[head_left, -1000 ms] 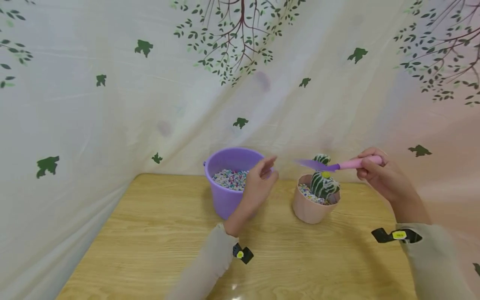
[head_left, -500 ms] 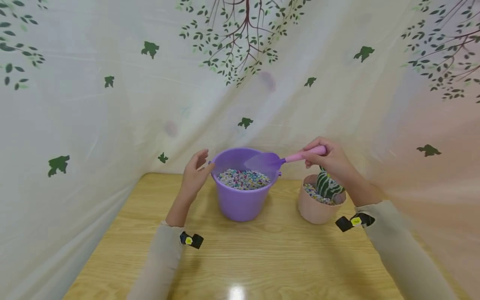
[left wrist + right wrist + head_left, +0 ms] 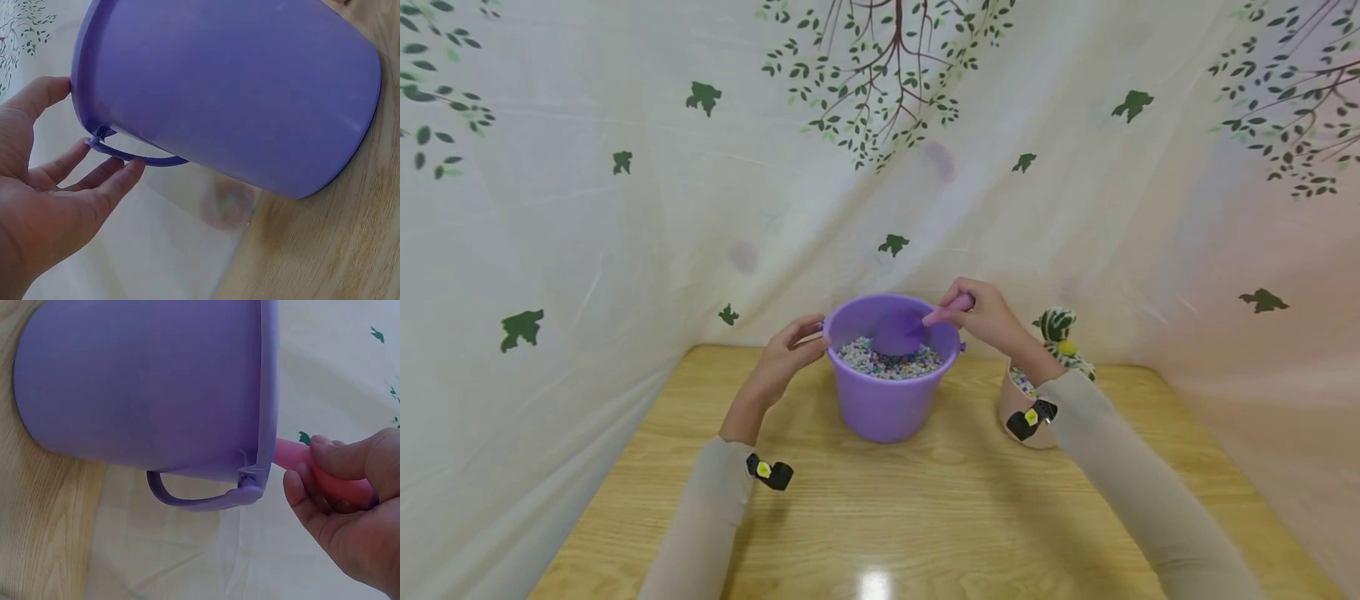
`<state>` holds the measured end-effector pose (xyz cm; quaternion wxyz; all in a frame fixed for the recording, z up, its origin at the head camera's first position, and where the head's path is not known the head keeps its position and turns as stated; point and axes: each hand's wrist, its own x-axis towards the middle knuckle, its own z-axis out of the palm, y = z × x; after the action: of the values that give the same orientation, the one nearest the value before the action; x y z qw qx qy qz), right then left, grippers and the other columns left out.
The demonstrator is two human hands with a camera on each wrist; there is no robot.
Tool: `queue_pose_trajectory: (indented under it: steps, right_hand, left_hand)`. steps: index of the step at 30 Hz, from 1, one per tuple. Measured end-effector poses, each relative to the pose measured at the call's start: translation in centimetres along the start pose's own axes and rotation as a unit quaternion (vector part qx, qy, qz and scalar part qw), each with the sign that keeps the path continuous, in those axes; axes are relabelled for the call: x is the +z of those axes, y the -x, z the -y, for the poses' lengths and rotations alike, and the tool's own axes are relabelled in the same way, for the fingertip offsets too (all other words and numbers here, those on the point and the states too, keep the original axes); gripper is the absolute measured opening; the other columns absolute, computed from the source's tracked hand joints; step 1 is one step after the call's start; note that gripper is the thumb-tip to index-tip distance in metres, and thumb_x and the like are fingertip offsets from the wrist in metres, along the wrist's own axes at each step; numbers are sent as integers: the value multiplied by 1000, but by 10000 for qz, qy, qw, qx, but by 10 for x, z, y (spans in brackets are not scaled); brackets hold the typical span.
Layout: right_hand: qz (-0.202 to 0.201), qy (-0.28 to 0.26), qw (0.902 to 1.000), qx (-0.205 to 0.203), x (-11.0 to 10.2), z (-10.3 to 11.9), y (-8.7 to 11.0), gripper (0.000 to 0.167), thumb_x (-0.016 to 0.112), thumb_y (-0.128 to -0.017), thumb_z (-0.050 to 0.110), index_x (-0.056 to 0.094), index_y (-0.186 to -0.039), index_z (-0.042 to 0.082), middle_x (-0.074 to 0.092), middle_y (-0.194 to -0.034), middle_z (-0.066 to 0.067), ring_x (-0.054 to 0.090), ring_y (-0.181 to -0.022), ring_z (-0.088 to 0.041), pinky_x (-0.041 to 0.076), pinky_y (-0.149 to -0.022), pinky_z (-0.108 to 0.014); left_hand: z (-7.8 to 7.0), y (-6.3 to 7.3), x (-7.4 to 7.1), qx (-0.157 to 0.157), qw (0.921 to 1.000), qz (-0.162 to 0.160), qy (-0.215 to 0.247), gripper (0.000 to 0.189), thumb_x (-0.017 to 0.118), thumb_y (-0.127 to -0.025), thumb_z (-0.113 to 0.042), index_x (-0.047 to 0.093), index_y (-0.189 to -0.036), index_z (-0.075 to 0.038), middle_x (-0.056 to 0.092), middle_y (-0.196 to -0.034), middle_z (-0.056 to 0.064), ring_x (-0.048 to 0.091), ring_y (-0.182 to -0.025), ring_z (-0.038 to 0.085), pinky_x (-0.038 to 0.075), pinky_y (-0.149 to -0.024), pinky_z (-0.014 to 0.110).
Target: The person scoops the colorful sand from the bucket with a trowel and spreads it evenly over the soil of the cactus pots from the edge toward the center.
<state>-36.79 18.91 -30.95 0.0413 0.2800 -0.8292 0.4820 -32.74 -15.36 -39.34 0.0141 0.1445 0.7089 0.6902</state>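
Observation:
A purple bucket (image 3: pixel 883 408), partly filled with small multicoloured pebbles (image 3: pixel 857 357), stands upright near the back of the table. My right hand (image 3: pixel 992 321) grips the pink handle of a small trowel (image 3: pixel 898 335) above the bucket's right side. The trowel's purple blade points down inside, its tip at the pebbles. At the bucket's left, my left hand (image 3: pixel 778 362) touches it with fairly straight fingers. In the left wrist view the thumb meets the rim and the fingertips lie at the hanging bucket handle (image 3: pixel 156 161). The right wrist view shows the trowel's pink grip (image 3: pixel 344 484); its blade is hidden behind the bucket wall.
Right of the bucket stands a peach pot (image 3: pixel 1037 439) with a striped knitted-looking cactus (image 3: pixel 1057 323) and pebbles, partly covered by my right forearm. A pale curtain (image 3: pixel 625 250) printed with leaves and branches hangs behind the wooden table (image 3: pixel 850 517).
My right hand has carried the trowel left from over the potted cactus and lowered its blade into the bucket. My left hand has moved left from the bucket's right front to its left rim.

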Motion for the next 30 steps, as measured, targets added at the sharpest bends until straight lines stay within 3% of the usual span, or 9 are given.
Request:
queue_pose_trajectory:
  steps: [5,9,13,19,25,30]
  right_hand:
    - [62,329,9993,175,6,0,-12,8,67,-94,-4,64,-100,-8,76,-99,-25,74,-94,-38,55,-69,-18]
    - [243,569,9971,433,10,-1,-21,16,69,-95,2,63,-106,-8,77,-97,-23,71,-85,-39,56,-68,-23]
    - [322,806,9943,624,14,-3,-28,17,70,-95,6,64,-106,-5,78,-95,-21,71,-82,-39,61,-70,-32]
    - [527,536,9954,587,14,-1,-27,11,68,-95,3,62,-98,-6,76,-96,-25,71,-86,-44,64,-76,-46]
    - [751,-78,9961,457,9,-14,-25,9,65,-96,-1,60,-98,-8,75,-99,-28,72,-89,-46,64,-73,-42]
    - [895,-174,9947,481,14,-19,-25,11,64,-97,0,61,-102,-9,75,-101,-27,72,-98,-46,62,-72,-34]
  left_hand:
    - [2,-1,4,-87,9994,-63,333,62,63,-101,-13,36,-156,-4,38,-157,22,46,-143,41,50,-111,34]
    - [2,-2,8,-189,9973,-191,682,62,61,-101,-9,35,-156,-4,38,-156,23,47,-141,43,49,-112,40]
    - [3,-2,11,-278,9948,-321,926,62,61,-100,-7,35,-157,-5,38,-156,22,46,-141,43,53,-107,33]
    - [4,-1,13,-293,9951,-356,874,64,62,-100,-8,34,-158,-4,38,-156,22,48,-140,42,55,-105,30]
    - [5,-2,13,-317,9953,-392,833,62,62,-100,-8,36,-157,-6,39,-156,21,49,-139,41,55,-105,30]
    - [5,-4,12,-270,9953,-388,847,62,62,-100,-8,36,-157,-5,38,-156,22,48,-140,43,56,-101,26]
